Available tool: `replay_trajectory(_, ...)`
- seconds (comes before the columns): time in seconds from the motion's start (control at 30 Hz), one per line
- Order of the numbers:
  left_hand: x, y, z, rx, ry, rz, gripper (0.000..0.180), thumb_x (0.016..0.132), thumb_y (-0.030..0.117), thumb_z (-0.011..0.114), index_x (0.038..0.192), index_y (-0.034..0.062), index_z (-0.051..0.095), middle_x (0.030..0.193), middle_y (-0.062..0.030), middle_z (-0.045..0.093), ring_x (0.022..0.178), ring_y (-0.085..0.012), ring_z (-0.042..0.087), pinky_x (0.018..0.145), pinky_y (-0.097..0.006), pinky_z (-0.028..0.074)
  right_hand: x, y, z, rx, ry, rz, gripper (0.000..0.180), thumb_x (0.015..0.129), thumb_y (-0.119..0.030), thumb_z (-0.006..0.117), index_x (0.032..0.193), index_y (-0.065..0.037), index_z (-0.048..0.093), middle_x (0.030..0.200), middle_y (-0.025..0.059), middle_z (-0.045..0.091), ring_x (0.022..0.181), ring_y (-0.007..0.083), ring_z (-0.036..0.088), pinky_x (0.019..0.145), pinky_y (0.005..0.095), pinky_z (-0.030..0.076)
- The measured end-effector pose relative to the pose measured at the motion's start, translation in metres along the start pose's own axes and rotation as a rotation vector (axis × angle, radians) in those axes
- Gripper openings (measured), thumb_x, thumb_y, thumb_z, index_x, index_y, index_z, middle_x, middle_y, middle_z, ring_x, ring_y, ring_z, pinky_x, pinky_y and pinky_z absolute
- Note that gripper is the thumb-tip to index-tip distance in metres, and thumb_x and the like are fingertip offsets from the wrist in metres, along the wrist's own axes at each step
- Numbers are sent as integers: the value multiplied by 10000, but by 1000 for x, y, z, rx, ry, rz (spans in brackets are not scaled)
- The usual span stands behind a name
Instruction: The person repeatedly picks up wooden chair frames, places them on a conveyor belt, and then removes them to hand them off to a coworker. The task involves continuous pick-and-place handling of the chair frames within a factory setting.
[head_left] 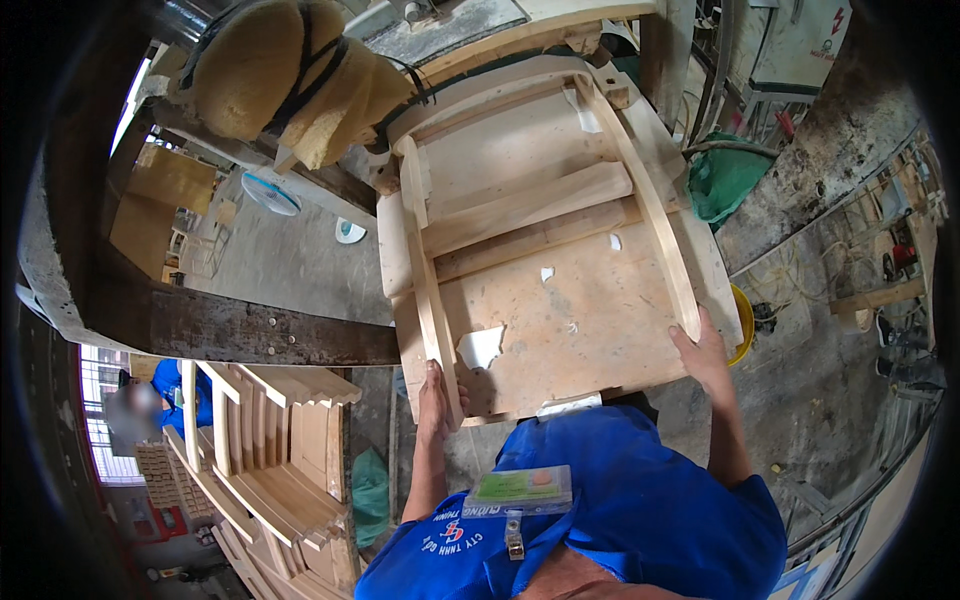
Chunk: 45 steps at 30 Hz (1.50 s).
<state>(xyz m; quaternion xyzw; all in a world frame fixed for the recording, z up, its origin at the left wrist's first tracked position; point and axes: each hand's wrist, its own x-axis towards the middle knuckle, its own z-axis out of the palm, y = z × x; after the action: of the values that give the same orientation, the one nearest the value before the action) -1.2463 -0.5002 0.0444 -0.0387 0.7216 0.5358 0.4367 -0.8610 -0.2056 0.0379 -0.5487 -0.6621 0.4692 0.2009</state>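
A pale wooden frame [530, 211] lies over a plywood-topped workbench [590, 310]. It looks like a chair back, with two long curved side posts joined by a broad crosspiece and a rail at the far end. My left hand [436, 402] is closed round the near end of the left post, thumb on top. At the near end of the right post, my right hand [702, 352] grips the wood with its fingers partly hidden. Torn white scraps [481, 347] are on the board between the posts.
Stacked wooden frames [290, 450] stand at my lower left, with a person in blue [172, 395] beyond them. A dark metal beam [270, 325] runs left of the bench. Yellow foam-like padding [270, 70] hangs at the far left. A green bag [722, 178] and yellow bucket [743, 325] are on the right.
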Motion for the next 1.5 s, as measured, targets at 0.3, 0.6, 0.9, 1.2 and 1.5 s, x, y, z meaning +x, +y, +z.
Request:
replay_trajectory(0.3,-2,7,-1,-84,-97,-45,744,1007,727,432,1129,12,596,803,-126,654,666,-240,666,591,-368,560,9,5,-17,605,-321,279,526,963,-354,721,1350,-65,515,848,51,601,635,138,602,549,304,502)
replay_trajectory(0.6,-1,-2,-7,-252,-288,-80,682,1012,720,424,1169,78,592,757,-104,666,599,-221,645,565,-343,553,9,5,-15,690,-323,271,476,981,-372,708,1279,-46,530,799,47,596,604,146,600,524,306,488)
replay_trajectory(0.9,5,-4,-8,-183,-235,-58,664,1003,719,443,1108,87,617,675,-75,641,521,-198,608,479,-317,504,10,8,-10,689,-298,266,407,999,-359,684,1231,-56,542,798,44,595,577,139,582,512,304,485)
replay_trajectory(1.2,4,-3,-9,-154,-196,-63,632,1016,703,433,1109,105,614,667,-67,640,499,-188,592,454,-309,482,12,6,-9,676,-297,303,386,1007,-344,670,1236,-60,544,799,43,597,579,138,581,492,301,482)
replay_trajectory(1.5,3,-7,-8,-166,-205,-57,634,1024,692,433,1141,91,598,696,-64,629,527,-183,599,478,-314,494,9,12,-7,649,-283,291,377,1009,-330,671,1246,-63,551,792,41,591,557,134,565,475,295,467)
